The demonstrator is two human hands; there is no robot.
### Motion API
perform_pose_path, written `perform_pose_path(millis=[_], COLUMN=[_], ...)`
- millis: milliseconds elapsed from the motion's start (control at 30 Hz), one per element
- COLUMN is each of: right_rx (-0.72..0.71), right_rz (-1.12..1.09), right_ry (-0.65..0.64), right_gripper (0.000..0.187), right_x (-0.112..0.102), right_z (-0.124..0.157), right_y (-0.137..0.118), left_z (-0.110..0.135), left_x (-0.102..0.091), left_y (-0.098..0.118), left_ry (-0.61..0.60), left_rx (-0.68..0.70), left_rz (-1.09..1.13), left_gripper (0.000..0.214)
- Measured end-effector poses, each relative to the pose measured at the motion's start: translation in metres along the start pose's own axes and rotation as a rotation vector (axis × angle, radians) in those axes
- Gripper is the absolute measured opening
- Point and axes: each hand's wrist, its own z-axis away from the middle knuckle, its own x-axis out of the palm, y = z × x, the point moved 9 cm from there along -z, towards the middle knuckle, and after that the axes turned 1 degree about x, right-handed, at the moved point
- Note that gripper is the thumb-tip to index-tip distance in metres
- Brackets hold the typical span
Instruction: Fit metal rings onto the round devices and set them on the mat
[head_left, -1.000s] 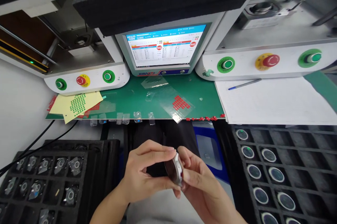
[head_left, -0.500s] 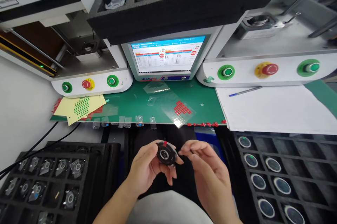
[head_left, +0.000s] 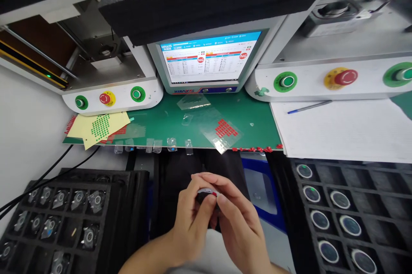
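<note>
Left hand: left hand (head_left: 193, 218) cups a small round black part (head_left: 206, 197), fingers curled around its lower edge, above the lap and below the bench edge.
Right hand: right hand (head_left: 240, 222) comes in from the right, thumb and forefinger pinched on the part's top rim, right at a small red tab (head_left: 213, 194).
Grip advice: judging by the pose, the work is fine fingertip handling of the red tab; it seems best to keep the left hand steady as a cradle and let only the right fingertips move, staying off the part's face.
Left tray: black foam tray (head_left: 106, 179) with square cells, most holding a bagged metallic piece; one or two cells look empty.
Right tray: black foam tray (head_left: 380, 171) whose cells each hold a round, glass-faced part, face up.
Upper tray: black foam tray (head_left: 206, 4) above the monitor (head_left: 209, 57), with clear bagged items in its cells.
Bench: green mat (head_left: 254, 115) with a clear film of red stickers (head_left: 227, 128) and a yellow sheet of green dots (head_left: 101, 124).
</note>
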Motion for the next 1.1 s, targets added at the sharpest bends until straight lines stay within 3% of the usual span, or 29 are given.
perform_pose_path(millis=[167, 367, 533, 1100], right_rx=[0.013, -0.081, -0.126, 0.003], right_rz=[-0.053, -0.205, -0.262, -0.333], right_ry=[0.039, 0.168, 0.268, 0.317], right_gripper=[0.021, 0.011, 0.005, 0.017], right_x=[-0.001, 0.002, 0.001, -0.018], right_z=[0.0, 0.002, 0.001, -0.004], right_y=[0.003, -0.005, -0.006, 0.008], left_z=[0.001, 0.004, 0.002, -0.01], left_x=[0.003, 0.011, 0.016, 0.028], left_y=[0.012, 0.03, 0.031, 0.031], left_ry=[-0.08, -0.108, -0.11, -0.176], left_rx=[0.071, 0.303, 0.336, 0.389], left_rz=[-0.181, -0.446, -0.517, -0.665], left_gripper=[0.016, 0.014, 0.018, 0.017])
